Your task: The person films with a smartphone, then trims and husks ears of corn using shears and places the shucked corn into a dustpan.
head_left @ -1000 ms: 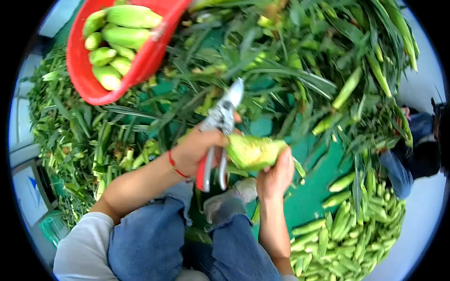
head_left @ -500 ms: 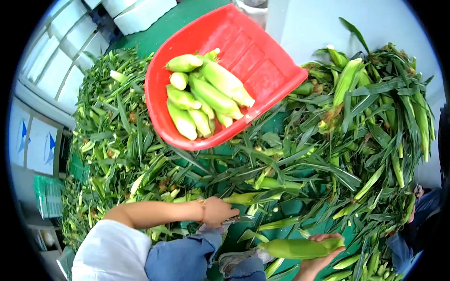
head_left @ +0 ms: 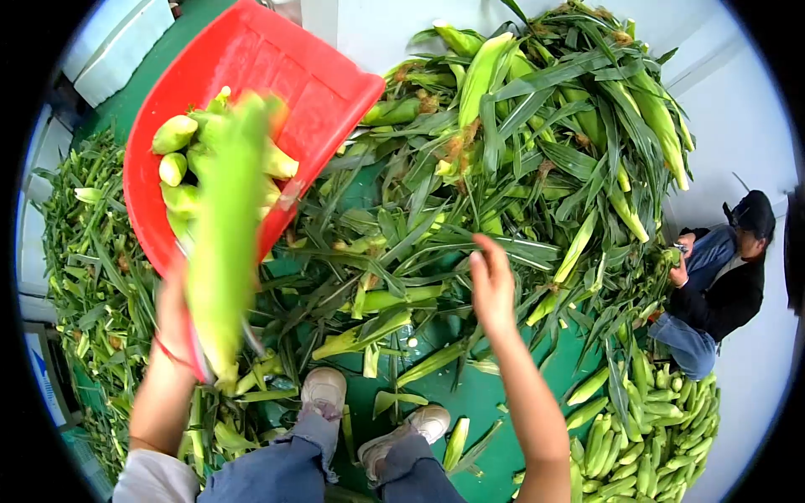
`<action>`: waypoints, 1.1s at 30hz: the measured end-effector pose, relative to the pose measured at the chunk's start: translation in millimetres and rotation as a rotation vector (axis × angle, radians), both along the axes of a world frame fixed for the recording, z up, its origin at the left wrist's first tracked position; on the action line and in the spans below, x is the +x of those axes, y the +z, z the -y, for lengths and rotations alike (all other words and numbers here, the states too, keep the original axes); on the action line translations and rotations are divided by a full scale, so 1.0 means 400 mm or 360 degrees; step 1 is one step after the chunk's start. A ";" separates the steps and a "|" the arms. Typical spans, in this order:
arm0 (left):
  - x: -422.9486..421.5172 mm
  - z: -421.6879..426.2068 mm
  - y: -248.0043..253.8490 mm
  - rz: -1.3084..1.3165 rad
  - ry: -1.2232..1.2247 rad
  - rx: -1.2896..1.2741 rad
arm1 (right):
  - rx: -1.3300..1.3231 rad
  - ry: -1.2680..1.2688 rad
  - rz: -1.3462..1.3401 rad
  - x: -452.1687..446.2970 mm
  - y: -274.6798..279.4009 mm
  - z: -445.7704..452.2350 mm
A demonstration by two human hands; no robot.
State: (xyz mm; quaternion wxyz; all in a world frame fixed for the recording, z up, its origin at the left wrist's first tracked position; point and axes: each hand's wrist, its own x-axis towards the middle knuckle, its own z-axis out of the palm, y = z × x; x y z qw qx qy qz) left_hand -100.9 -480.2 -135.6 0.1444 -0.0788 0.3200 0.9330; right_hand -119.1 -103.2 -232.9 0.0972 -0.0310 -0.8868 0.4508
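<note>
A green ear of corn, smeared by motion, stands nearly upright in front of the red basket. It overlaps my left hand; I cannot tell whether they touch. That hand is closed around a metal tool with a red part, mostly hidden behind the corn, so its kind is unclear. My right hand is open, fingers stretched upward, holding nothing, above the leaf litter. Several husked-green ears of corn lie in the red basket, beyond my left hand.
A tall heap of corn stalks and leaves leans by the wall. More leaves pile at the left. Another person sits at the right near a pile of green ears. Cut leaves lie around my shoes on the green floor.
The ear of corn has left my right hand and is now toward the basket at upper left. My right hand has opened and risen. The view has swung right, bringing the seated person in.
</note>
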 end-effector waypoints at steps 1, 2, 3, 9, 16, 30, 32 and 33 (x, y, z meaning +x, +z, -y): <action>-0.058 0.006 0.044 -0.0117 0.0186 -0.0187 | 0.0192 -0.0035 -0.0004 -0.035 -0.026 -0.060; -0.113 0.024 0.071 -0.0140 0.0328 -0.0255 | 0.0382 -0.0072 -0.0016 -0.073 -0.039 -0.114; -0.163 0.053 0.063 -0.0349 0.0341 -0.0170 | 0.0565 -0.0112 -0.0073 -0.116 -0.040 -0.159; -0.107 -0.066 0.028 -0.0564 0.0068 -0.0497 | 0.1731 -0.0151 0.0174 -0.297 0.035 -0.241; -0.016 -0.196 -0.008 -0.0173 -0.0418 -0.0514 | 0.2158 -0.0092 0.0381 -0.354 0.010 -0.242; 0.155 -0.330 -0.243 0.0223 -0.1542 -0.0561 | 0.1439 0.0735 -0.0576 0.290 0.124 -0.093; 0.212 -0.356 -0.265 0.0155 -0.1755 -0.0511 | 0.1484 0.0565 -0.0581 0.360 0.112 -0.074; 0.228 -0.372 -0.234 0.0226 -0.1684 -0.0407 | 0.1428 0.0288 -0.0487 0.396 0.105 -0.056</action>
